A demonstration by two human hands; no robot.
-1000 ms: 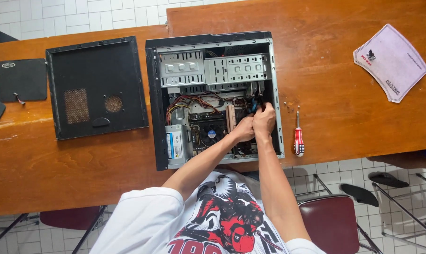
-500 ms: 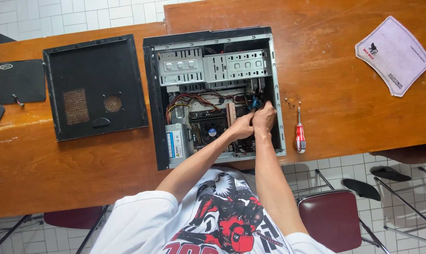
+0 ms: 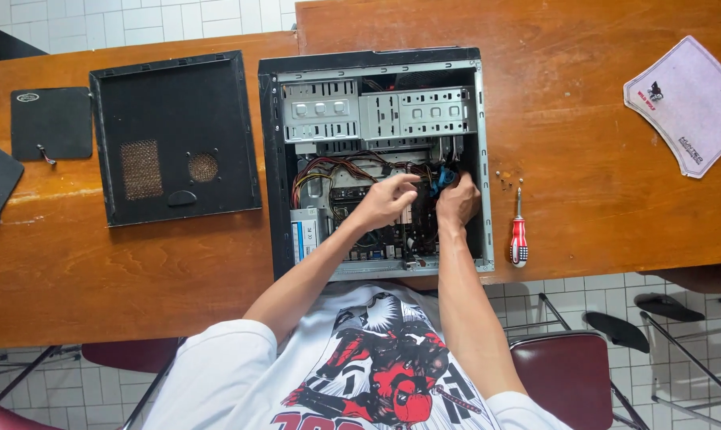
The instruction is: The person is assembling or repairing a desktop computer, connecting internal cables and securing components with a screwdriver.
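An open black computer case [image 3: 271, 159] lies flat on the wooden table [image 3: 599, 151], showing drive bays, coloured cables and a board. Both my hands are inside its right half. My right hand [image 3: 458, 201] is closed around a blue connector [image 3: 444, 177] near the case's right wall. My left hand [image 3: 386, 201] sits just to the left, over the board, with its fingertips reaching toward the same connector. What those fingers hold is hidden.
The removed black side panel [image 3: 173, 139] lies left of the case, with a black pad [image 3: 51, 123] beyond it. A red-handled screwdriver [image 3: 519, 232] and small screws [image 3: 504, 180] lie to the right. A pale mat [image 3: 689, 103] is far right. Chairs [image 3: 567, 374] stand below the table edge.
My hands, pressed together a second ago, have drawn slightly apart, the left one shifting left. The view has shifted a little.
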